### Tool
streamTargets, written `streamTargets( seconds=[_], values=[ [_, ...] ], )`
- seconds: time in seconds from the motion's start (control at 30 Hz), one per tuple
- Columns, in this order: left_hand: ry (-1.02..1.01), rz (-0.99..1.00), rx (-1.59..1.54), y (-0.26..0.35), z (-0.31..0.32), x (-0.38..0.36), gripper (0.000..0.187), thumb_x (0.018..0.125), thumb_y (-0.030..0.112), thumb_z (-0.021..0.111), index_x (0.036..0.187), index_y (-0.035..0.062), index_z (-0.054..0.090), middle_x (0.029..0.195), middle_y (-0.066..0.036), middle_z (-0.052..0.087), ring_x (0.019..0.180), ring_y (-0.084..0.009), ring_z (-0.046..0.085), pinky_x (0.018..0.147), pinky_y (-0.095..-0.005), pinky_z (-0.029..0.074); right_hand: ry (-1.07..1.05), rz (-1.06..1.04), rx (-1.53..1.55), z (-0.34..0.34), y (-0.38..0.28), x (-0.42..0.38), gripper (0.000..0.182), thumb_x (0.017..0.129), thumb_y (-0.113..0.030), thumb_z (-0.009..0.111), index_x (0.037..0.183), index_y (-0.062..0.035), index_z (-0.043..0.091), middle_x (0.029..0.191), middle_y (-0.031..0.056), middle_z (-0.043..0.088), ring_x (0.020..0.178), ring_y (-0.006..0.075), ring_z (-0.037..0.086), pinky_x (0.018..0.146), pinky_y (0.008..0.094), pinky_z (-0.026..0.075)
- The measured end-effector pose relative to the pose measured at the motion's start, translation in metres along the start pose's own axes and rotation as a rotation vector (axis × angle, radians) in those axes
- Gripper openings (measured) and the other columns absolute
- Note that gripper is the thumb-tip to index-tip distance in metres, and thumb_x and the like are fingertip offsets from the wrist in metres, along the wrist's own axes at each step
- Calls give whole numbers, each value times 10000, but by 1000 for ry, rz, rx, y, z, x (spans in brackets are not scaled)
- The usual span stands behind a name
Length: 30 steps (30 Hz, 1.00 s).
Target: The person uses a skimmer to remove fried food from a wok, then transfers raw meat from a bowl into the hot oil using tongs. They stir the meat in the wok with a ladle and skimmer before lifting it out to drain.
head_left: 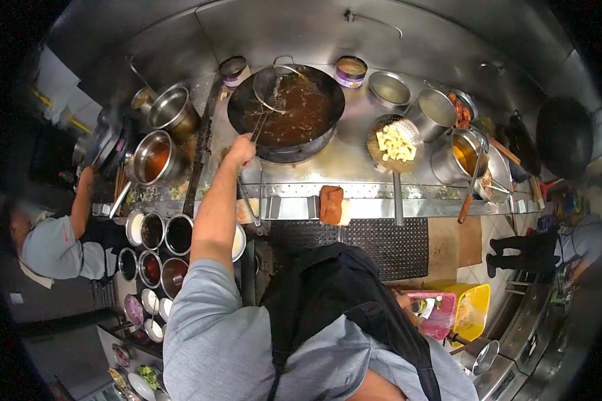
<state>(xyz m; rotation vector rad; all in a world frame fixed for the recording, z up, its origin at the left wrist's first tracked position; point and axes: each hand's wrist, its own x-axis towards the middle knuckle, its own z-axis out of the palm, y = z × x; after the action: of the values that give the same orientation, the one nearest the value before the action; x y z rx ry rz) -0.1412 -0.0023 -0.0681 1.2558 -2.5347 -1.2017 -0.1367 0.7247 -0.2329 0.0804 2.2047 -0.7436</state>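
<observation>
My left hand (243,149) is closed around the long handle of a round strainer (266,85), my arm stretched forward over the stove edge. The strainer's bowl is tilted inside a large black wok (291,155), over dark brown bubbling liquid (308,110). Low on my right side, my right hand (406,306) is partly hidden behind my body, close to a pink tub (440,329); its fingers do not show clearly. To the right of the wok, a perforated skimmer (374,154) holds pale yellow pieces (396,140), its handle pointing toward me.
Two cans (350,72) flank the wok. Metal pots (441,110) stand at right, and a saucepan (152,160) at left. A brown cloth (331,205) lies on the front ledge. Round sauce containers (151,269) cluster at left. A co-worker (67,247) stands left, another person (568,244) right.
</observation>
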Motion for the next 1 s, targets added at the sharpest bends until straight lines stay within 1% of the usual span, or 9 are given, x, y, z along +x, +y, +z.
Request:
streamTargets(
  seconds=[0.07,0.2,0.3,0.4,0.57,0.7,0.77,0.9,1.0],
  values=[
    [-204,-146,-234,8,6,-6,458,935,98,467,1391,106,421,590,-9,496,422,-122,436,336,-297,366,54,-48,79,1,3,-5,316,938,-293,554,912,14,621,663,99,633,508,213,572,470,353,430],
    [-291,-161,-443,16,17,-24,499,945,114,460,1429,83,343,584,18,456,407,-107,374,333,-279,335,24,15,215,-6,8,-5,341,946,-306,530,875,16,621,680,129,638,525,223,586,493,366,451],
    [-339,-129,-513,36,13,-53,491,946,111,465,1418,46,346,602,17,466,412,-91,369,334,-278,326,162,-539,-386,3,79,56,336,950,-308,517,867,3,614,646,119,612,521,211,574,471,357,445],
    [-339,-158,-543,39,9,-74,492,944,103,464,1415,37,340,609,19,460,410,-81,363,335,-273,316,-71,70,106,-24,-17,0,310,951,-302,508,862,-20,600,644,101,598,530,193,573,437,340,436],
    [-385,-102,-579,23,-12,-96,576,934,73,456,1470,51,248,590,20,424,385,-84,340,338,-275,301,-57,-14,177,-9,-3,20,277,951,-286,500,887,-27,576,701,96,608,534,189,582,400,319,418],
    [-2,-20,-48,34,-50,-116,417,904,116,521,1310,23,500,749,-100,632,502,-223,559,440,-354,456,-63,109,190,-11,-35,-1,255,951,-268,493,912,-27,566,708,92,606,528,187,582,376,302,412],
    [439,530,386,-33,-60,-69,402,877,142,563,1259,20,540,961,-222,676,801,-386,666,704,-448,536,-44,102,208,-8,-38,-2,260,949,-271,495,905,-25,567,692,94,602,519,186,579,367,296,410],
    [329,18,565,12,-103,-85,393,869,113,494,1255,51,540,1078,-259,637,1022,-428,610,886,-489,486,-98,37,572,-6,-16,35,266,945,-284,503,865,-36,561,628,85,573,474,175,551,347,283,405],
    [307,115,632,-16,-107,-73,375,863,109,491,1226,59,568,1025,-266,645,959,-409,630,840,-486,500,29,-83,743,-31,-76,57,199,912,-307,535,886,-110,545,665,44,562,514,153,545,434,301,445]
  ],
)
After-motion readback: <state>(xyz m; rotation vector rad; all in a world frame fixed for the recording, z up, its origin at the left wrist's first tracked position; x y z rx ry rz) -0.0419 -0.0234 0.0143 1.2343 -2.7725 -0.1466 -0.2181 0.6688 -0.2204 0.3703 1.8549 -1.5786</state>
